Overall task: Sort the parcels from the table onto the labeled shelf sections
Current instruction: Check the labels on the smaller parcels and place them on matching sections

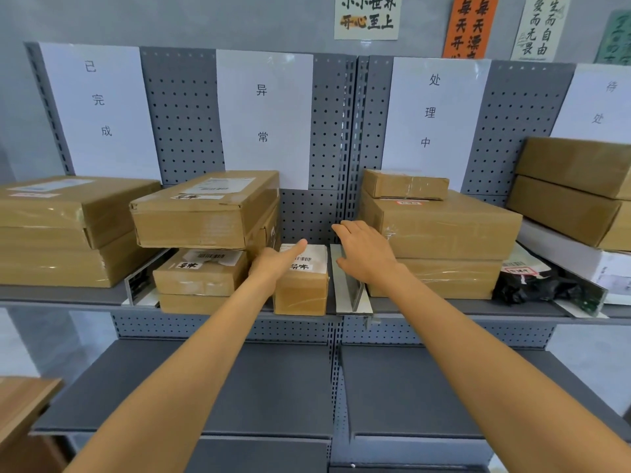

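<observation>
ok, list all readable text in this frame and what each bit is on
"已完成": white sheet, far-left shelf back.
"异常": white sheet, next section.
"处理中": white sheet, right of centre.
"待处": sheet at right edge, cut off.
"小小世界 开心至上": cream poster.
"每天开…": orange poster, partly hidden.
"生而自由 爱而无畏": pale poster.
Parcel labels, barcodes, green poster: too blurred.

— Parcels (205,216)?
— Brown cardboard, white labels (218,186) with black barcodes; one bag (532,285) is black.
— Shelf (273,380)?
— Dark grey, its back panel (184,114) dotted with holes, white signs (264,114) with grey characters, one poster (469,25) orange.
</observation>
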